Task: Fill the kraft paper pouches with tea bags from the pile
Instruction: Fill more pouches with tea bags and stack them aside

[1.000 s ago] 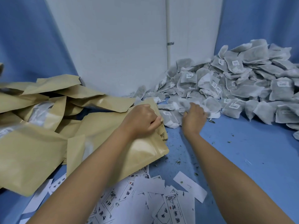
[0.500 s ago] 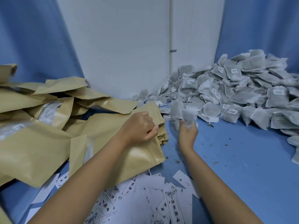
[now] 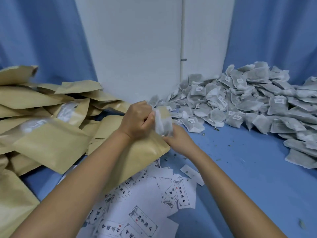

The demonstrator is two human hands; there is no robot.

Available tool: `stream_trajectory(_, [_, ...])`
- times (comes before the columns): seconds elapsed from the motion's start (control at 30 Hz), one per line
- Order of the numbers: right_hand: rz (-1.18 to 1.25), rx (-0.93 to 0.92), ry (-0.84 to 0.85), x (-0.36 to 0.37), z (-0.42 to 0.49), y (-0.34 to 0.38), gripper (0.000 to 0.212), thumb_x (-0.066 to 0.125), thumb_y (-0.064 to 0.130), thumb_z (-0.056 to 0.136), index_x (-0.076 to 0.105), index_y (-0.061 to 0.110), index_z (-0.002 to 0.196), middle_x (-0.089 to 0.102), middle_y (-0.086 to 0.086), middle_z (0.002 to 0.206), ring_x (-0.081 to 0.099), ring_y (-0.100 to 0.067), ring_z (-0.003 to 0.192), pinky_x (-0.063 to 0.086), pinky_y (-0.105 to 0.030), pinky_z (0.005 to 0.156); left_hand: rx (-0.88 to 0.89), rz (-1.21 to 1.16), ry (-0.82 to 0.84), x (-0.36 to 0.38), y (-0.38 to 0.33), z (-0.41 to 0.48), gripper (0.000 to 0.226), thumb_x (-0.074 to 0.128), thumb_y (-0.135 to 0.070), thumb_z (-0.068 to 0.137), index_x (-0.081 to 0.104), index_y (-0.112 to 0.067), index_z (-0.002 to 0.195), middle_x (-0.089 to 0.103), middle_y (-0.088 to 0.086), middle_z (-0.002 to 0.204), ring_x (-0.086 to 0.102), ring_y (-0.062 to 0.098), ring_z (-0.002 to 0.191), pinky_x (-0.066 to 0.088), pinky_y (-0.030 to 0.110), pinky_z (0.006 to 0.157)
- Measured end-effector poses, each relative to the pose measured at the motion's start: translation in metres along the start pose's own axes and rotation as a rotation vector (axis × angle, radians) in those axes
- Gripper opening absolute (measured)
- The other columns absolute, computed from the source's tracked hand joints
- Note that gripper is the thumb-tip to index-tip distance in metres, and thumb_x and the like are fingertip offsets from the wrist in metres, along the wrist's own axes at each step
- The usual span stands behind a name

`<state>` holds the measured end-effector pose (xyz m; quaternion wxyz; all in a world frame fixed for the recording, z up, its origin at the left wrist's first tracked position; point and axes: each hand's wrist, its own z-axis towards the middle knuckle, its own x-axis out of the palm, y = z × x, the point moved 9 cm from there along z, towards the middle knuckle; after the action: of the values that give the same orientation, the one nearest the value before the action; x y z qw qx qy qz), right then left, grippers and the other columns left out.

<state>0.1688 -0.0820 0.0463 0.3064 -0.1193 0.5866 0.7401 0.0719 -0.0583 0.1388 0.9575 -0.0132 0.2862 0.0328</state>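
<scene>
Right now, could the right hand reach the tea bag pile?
Probably yes: only open blue surface lies between the right hand and the pile, but it holds tea bags to release first.

Blue drapes [image 3: 42,35] flank a white panelled wall [image 3: 130,48], a thin vertical strip [image 3: 182,31] meeting the blue surface [image 3: 243,169] below.

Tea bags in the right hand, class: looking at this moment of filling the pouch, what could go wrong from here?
1. The right hand grips tea bags in one bunch; one might catch on the mouth of the kraft pouch, which the left hand holds and hides, and drop.
2. Loose tea crumbs on the blue surface suggest bags can leak; squeezing may split one.
</scene>
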Motion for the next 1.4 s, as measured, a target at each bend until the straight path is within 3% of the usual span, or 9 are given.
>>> stream_trajectory(0.1, [-0.087,0.011,0.264,0.036,0.008,0.023,0.013,0.041,0.005,0.098,0.048,0.012,0.090,0.043,0.005,0.079,0.043,-0.010,0.076,0.034,-0.011,0.060,0.085,-0.085,0.059,0.012,-0.030,0.001,0.043,0.037,-0.010,0.087,0.046,-0.001,0.046,0.040,0.011,0.047,0.031,0.016,0.049,0.034,0.030,0.050])
stream_trajectory(0.27, [0.337,0.182,0.203,0.060,0.015,-0.003,0.035,0.024,0.007,0.104,0.038,-0.007,0.133,0.028,0.013,0.077,0.048,-0.015,0.093,0.032,0.001,0.058,0.158,-0.074,0.171,0.016,-0.048,0.001,0.041,0.038,-0.011,0.087,0.045,-0.003,0.047,0.039,0.010,0.046,0.029,0.013,0.052,0.034,0.028,0.050])
stream_trajectory(0.4, [0.593,0.071,0.504,0.067,0.007,0.023,0.028,0.046,0.000,0.095,0.061,0.021,0.107,0.062,0.005,0.085,0.059,-0.006,0.080,0.048,-0.008,0.067,-0.045,0.013,0.147,-0.018,0.006,-0.015,0.050,0.033,-0.018,0.090,0.047,0.002,0.046,0.046,0.012,0.044,0.039,0.020,0.046,0.036,0.034,0.048])
stream_trajectory(0.47, [1.005,0.122,0.325,0.034,0.012,0.007,0.031,0.050,-0.004,0.089,0.073,0.016,0.094,0.070,0.000,0.082,0.064,-0.014,0.078,0.053,-0.018,0.065,-0.063,0.051,0.124,-0.031,0.017,-0.020,0.051,0.032,-0.019,0.090,0.050,0.000,0.046,0.050,0.010,0.044,0.040,0.020,0.045,0.035,0.033,0.048])
stream_trajectory(0.57, [0.473,0.211,-0.025,0.006,0.007,-0.058,0.018,0.051,-0.006,0.090,0.066,0.002,0.096,0.065,0.002,0.078,0.058,-0.015,0.075,0.047,-0.010,0.053,-0.031,0.080,0.148,-0.030,0.013,-0.024,0.047,0.034,-0.019,0.089,0.041,-0.006,0.044,0.040,0.004,0.041,0.032,0.015,0.047,0.029,0.029,0.048])
stream_trajectory(0.73, [-0.466,0.043,0.456,0.092,-0.020,-0.092,0.032,0.078,0.039,0.072,0.065,0.026,0.098,0.058,0.009,0.093,0.056,-0.009,0.083,0.046,-0.018,0.070,-0.060,0.041,0.132,-0.023,0.012,-0.027,0.046,0.035,-0.019,0.089,0.035,-0.007,0.044,0.029,-0.006,0.045,0.027,0.014,0.048,0.032,0.031,0.047])
stream_trajectory(1.07, [0.045,0.262,0.303,0.069,-0.017,-0.086,0.018,0.072,0.018,0.072,0.060,0.031,0.071,0.050,0.019,0.053,0.047,-0.002,0.049,0.037,-0.011,0.046,-0.045,0.045,0.223,-0.006,0.008,-0.033,0.048,0.035,-0.019,0.087,0.039,0.000,0.043,0.038,0.010,0.039,0.040,0.027,0.040,0.021,0.016,0.058])
stream_trajectory(1.23, [0.413,0.140,-0.234,-0.011,-0.011,-0.068,0.025,0.071,0.012,0.081,0.070,0.028,0.099,0.070,0.003,0.088,0.062,-0.009,0.075,0.049,-0.022,0.073,-0.038,0.043,0.241,0.004,0.008,-0.039,0.050,0.033,-0.022,0.087,0.043,0.000,0.044,0.042,0.011,0.040,0.035,0.018,0.047,0.041,0.035,0.049])
stream_trajectory(1.4, [0.112,-0.120,0.125,0.038,0.002,0.004,0.011,0.069,0.011,0.082,0.065,0.021,0.084,0.068,0.005,0.084,0.062,-0.013,0.079,0.048,-0.019,0.072,-0.020,0.007,0.174,0.008,-0.001,-0.039,0.047,0.036,-0.016,0.087,0.048,0.000,0.045,0.044,0.010,0.042,0.037,0.019,0.045,0.044,0.037,0.047])
